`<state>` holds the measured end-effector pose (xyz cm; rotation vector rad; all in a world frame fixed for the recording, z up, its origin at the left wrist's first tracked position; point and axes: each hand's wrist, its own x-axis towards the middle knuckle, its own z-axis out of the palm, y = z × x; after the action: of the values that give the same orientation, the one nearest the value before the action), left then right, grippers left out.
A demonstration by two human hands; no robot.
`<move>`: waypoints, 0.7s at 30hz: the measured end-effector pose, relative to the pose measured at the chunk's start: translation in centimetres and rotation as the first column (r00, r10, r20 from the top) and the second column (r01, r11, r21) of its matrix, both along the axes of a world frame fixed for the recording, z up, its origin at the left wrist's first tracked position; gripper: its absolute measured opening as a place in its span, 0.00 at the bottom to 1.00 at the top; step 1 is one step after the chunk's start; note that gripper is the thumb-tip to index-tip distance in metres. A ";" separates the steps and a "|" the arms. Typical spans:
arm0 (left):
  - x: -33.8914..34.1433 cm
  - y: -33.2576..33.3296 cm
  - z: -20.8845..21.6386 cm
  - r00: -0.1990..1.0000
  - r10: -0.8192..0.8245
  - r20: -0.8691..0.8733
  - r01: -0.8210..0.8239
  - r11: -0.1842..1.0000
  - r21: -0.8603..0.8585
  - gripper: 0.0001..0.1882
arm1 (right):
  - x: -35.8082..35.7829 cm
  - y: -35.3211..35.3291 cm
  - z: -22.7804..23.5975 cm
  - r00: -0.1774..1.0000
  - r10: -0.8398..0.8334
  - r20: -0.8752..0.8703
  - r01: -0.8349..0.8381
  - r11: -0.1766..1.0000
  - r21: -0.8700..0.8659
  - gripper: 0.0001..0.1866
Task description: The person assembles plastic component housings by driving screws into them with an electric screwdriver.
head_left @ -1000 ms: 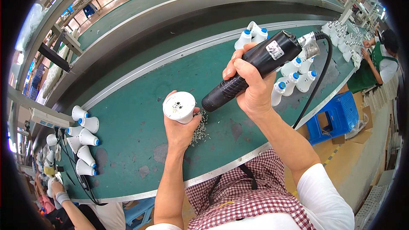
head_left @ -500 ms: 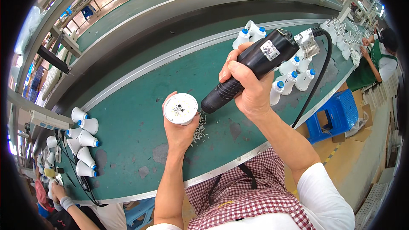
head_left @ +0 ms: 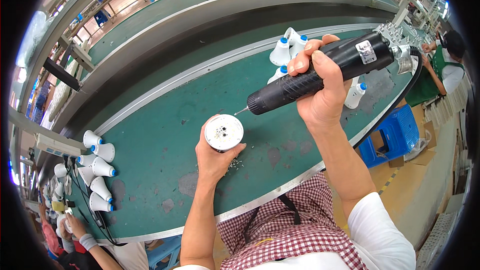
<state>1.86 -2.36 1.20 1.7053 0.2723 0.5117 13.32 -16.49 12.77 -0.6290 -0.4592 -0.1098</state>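
Currently, white LED lamp (head_left: 223, 132) near screwdriver bit (head_left: 241, 111)

Face up over the green surface (head_left: 147, 162), the lamp sits in the left hand (head_left: 213, 161), fingers curled around it. The right hand (head_left: 325, 92) is wrapped around a black electric screwdriver (head_left: 287, 91). Blue-tipped white lamp housings (head_left: 103, 167) cluster on both sides.

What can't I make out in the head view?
In the head view:
Lower body of the white lamp: hidden by its rim and the left hand.
Blue-tipped housings: some partly covered by the right hand and black driver.
Thin bit: tip too small.
Scattered pale pieces: too small to identify.
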 end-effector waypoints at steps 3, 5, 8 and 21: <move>0.1 -0.2 0.0 1.000 0.001 0.009 -0.002 0.993 0.116 0.31 | 0.1 0.1 0.0 0.999 0.038 0.028 -0.039 0.999 0.017 0.18; 0.1 -0.3 -0.1 0.999 0.018 0.042 -0.026 0.978 0.206 0.30 | 0.0 0.3 -0.3 0.998 0.055 0.031 -0.054 0.998 -0.033 0.18; 0.1 -0.3 0.0 1.000 0.010 0.009 -0.012 0.980 0.200 0.30 | -0.1 0.6 -0.6 0.998 0.061 0.019 -0.060 0.997 -0.041 0.18; 0.0 -0.3 0.2 1.000 0.003 0.002 -0.003 0.972 0.236 0.27 | -0.3 1.2 -0.8 0.994 0.076 0.079 -0.060 0.981 -0.183 0.18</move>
<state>1.83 -2.70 1.42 1.9351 0.2194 0.5652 12.97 -15.27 11.97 -0.7882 -0.5775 -0.0299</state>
